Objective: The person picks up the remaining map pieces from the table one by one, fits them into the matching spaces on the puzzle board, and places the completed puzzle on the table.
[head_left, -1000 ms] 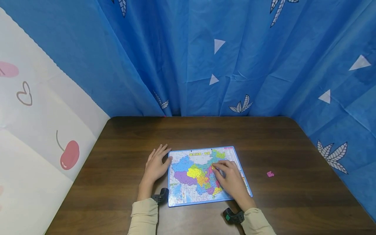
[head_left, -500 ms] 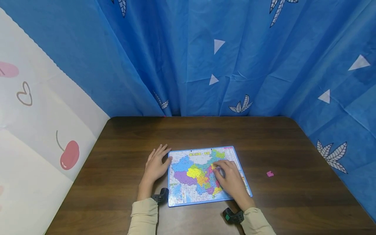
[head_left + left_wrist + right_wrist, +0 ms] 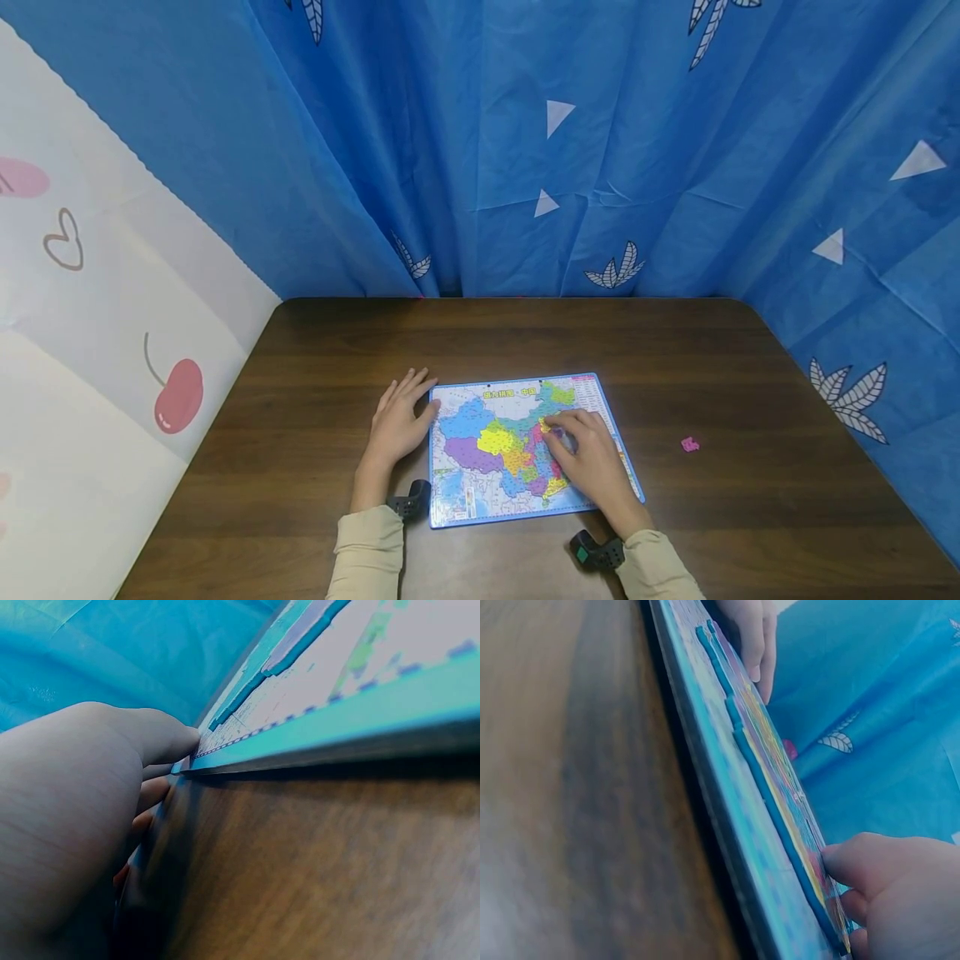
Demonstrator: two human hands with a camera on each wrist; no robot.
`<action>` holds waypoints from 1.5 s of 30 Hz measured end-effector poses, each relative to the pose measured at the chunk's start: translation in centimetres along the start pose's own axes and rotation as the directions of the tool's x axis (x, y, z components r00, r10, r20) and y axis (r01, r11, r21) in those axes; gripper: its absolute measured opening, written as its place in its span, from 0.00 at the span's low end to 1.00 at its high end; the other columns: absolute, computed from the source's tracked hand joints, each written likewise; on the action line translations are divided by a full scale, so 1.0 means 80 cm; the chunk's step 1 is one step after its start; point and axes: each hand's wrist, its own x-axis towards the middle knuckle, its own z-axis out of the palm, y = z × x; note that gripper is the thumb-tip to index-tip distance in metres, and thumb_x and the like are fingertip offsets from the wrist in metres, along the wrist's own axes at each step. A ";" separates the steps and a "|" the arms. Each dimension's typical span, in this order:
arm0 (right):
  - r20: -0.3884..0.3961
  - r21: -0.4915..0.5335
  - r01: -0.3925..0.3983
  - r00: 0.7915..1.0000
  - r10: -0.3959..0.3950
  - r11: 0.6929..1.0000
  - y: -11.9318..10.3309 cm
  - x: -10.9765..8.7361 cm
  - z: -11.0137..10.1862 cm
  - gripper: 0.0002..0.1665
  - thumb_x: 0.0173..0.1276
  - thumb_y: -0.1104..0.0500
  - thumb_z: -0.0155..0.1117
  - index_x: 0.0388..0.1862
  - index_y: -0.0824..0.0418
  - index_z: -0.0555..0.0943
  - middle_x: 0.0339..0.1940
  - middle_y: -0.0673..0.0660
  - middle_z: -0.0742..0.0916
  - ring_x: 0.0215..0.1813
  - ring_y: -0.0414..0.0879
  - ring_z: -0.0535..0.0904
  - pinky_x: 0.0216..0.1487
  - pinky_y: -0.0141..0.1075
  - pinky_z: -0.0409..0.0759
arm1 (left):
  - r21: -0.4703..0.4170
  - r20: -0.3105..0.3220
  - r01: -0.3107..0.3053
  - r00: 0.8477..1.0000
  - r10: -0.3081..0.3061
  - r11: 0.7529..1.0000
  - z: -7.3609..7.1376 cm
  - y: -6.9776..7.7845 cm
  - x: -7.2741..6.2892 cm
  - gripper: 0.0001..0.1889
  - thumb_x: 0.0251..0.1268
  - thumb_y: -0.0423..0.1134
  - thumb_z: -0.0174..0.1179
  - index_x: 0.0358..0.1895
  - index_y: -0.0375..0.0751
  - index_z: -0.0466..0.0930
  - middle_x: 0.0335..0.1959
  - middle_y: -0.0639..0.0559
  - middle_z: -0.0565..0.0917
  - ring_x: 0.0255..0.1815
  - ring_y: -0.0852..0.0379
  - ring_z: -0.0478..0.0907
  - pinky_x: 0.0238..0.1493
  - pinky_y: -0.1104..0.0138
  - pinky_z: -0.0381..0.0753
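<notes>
A blue-edged magnetic map puzzle board [image 3: 450,508] lies on the table, covered with coloured region pieces. My left hand [image 3: 397,427] rests at its left edge, fingers spread on the table. In the left wrist view its thumb [image 3: 169,736] touches the board's rim. Over the right part of the map, my right hand [image 3: 592,458] has thumb and forefinger close together on a small yellow puzzle piece [image 3: 545,425], pinching it at the board surface. The palm hides the map's right side. The right wrist view shows the right thumb [image 3: 855,859] against the pieces; the yellow piece is not distinct there.
A single pink puzzle piece [image 3: 690,445] lies on the dark wooden table [image 3: 750,517] to the right of the board. A blue curtain [image 3: 510,250] hangs behind the table, and a white printed cloth [image 3: 112,333] stands at the left.
My right thumb and fingers shift slightly around the yellow puzzle piece, staying over the same spot. The left hand, board and pink piece hold their places.
</notes>
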 end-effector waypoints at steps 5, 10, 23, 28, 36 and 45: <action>-0.008 0.020 0.013 1.000 -0.013 1.000 0.002 -0.001 -0.002 0.21 0.65 0.55 0.76 0.56 0.56 0.87 0.54 0.54 0.88 0.58 0.52 0.80 0.59 0.49 0.83 | -0.006 0.005 0.010 1.000 -0.010 1.000 0.000 0.001 0.000 0.26 0.76 0.44 0.58 0.72 0.41 0.74 0.80 0.43 0.66 0.84 0.44 0.53 0.84 0.48 0.42; -0.019 0.026 0.032 0.999 -0.032 0.999 0.002 0.000 -0.002 0.22 0.66 0.55 0.76 0.57 0.57 0.86 0.54 0.54 0.88 0.56 0.51 0.81 0.57 0.48 0.83 | -0.007 -0.022 -0.007 1.000 0.007 1.000 0.000 0.002 0.000 0.25 0.75 0.42 0.58 0.71 0.39 0.75 0.79 0.42 0.68 0.84 0.42 0.55 0.84 0.47 0.44; -0.020 0.013 0.052 0.998 -0.052 0.999 0.004 -0.001 -0.001 0.21 0.66 0.55 0.76 0.57 0.56 0.86 0.55 0.54 0.88 0.57 0.51 0.81 0.58 0.48 0.83 | -0.002 -0.014 0.003 1.000 -0.003 1.000 0.000 0.001 0.000 0.25 0.75 0.44 0.58 0.72 0.40 0.75 0.79 0.43 0.67 0.84 0.43 0.54 0.84 0.47 0.43; -0.016 0.015 0.052 0.999 -0.052 0.999 0.005 -0.001 -0.002 0.21 0.66 0.56 0.76 0.57 0.56 0.86 0.55 0.54 0.89 0.56 0.50 0.82 0.57 0.48 0.84 | -0.012 0.002 0.015 1.000 -0.015 1.000 -0.002 0.001 0.000 0.25 0.76 0.44 0.58 0.72 0.41 0.75 0.80 0.44 0.66 0.85 0.45 0.52 0.84 0.48 0.42; -0.033 0.032 0.054 0.998 -0.053 0.998 0.008 -0.003 -0.007 0.21 0.65 0.57 0.76 0.57 0.56 0.86 0.55 0.54 0.89 0.54 0.48 0.83 0.55 0.47 0.86 | -0.018 0.010 0.019 1.000 -0.019 1.000 -0.003 0.001 -0.001 0.26 0.76 0.45 0.57 0.73 0.41 0.74 0.80 0.44 0.66 0.85 0.45 0.52 0.84 0.49 0.41; -0.095 0.049 0.092 0.992 -0.087 0.995 0.015 -0.005 -0.017 0.20 0.65 0.58 0.77 0.56 0.57 0.87 0.52 0.54 0.90 0.52 0.47 0.84 0.52 0.47 0.87 | -0.011 0.012 0.022 1.000 -0.022 1.000 -0.001 0.000 -0.001 0.26 0.76 0.45 0.57 0.73 0.41 0.74 0.80 0.45 0.65 0.85 0.45 0.52 0.84 0.49 0.41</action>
